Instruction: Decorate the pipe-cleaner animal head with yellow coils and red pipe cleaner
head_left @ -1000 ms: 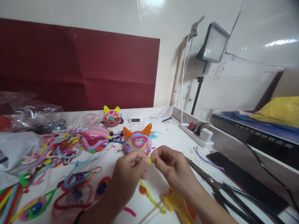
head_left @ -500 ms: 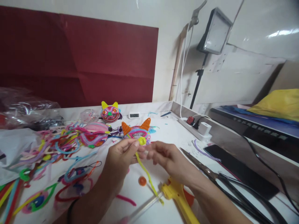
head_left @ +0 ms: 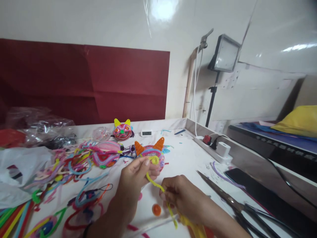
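A small yellow coil of pipe cleaner (head_left: 155,160) is pinched between the thumb and fingers of my left hand (head_left: 137,177). Its loose tail runs down to the right, where the closed fingers of my right hand (head_left: 182,193) grip it midway; the tail's end pokes out below. Just behind my left hand lies a colourful cat-face piece with orange ears (head_left: 158,144), partly covered by that hand. An orange coiled disc (head_left: 156,210) rests on the table between my forearms. Beneath my right forearm is a yellow glue gun (head_left: 195,228), mostly hidden.
Large scissors (head_left: 231,201) and a black phone (head_left: 267,198) lie at right, before a white power strip (head_left: 210,148). Tangled pipe cleaners (head_left: 71,165) and a plastic bag (head_left: 22,165) cover the left. A yellow-eared cat face (head_left: 122,131) and small digital clock (head_left: 146,133) stand behind.
My right hand has moved down and right from beside the coil, and now grips the tail. My left hand keeps its hold. The view has tilted upward, so the scene sits lower.
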A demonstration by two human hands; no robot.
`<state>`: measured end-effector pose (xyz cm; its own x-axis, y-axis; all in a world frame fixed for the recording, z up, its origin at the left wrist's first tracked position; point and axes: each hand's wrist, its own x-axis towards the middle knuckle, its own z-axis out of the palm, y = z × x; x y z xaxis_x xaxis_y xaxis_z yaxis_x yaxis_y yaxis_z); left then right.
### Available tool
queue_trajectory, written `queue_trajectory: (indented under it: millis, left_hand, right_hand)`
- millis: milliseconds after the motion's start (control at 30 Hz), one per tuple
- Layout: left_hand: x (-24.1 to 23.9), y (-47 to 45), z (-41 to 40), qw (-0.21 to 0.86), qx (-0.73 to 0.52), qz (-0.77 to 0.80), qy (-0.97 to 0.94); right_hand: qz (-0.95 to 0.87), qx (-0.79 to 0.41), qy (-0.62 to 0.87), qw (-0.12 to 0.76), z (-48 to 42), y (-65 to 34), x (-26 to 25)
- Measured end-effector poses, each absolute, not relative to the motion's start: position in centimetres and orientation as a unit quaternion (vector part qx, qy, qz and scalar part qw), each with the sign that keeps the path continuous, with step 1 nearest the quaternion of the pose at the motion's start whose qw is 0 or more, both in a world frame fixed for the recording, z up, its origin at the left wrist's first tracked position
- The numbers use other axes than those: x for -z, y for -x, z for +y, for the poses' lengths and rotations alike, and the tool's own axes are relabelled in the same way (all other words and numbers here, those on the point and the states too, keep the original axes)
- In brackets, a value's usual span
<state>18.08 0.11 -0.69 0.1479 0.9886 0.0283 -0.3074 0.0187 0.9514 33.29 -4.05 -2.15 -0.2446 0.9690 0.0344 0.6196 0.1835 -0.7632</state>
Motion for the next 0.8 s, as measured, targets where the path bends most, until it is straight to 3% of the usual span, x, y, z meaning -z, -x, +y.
queue_trajectory:
  millis: [200,800]
  left_hand:
    - [1.3,-17.9,0.5,0.605,-0.515,0.370,-0.481]
    - [2.5,-17.5,0.3,0.436,-0.490,0.402,-0.639]
  right_hand:
    - [-0.714,-0.305,0.567,0.274,-4.0,-33.2,2.2]
    - [-0.731,-0.346,0.531,0.252,-4.4,-33.4,2.0]
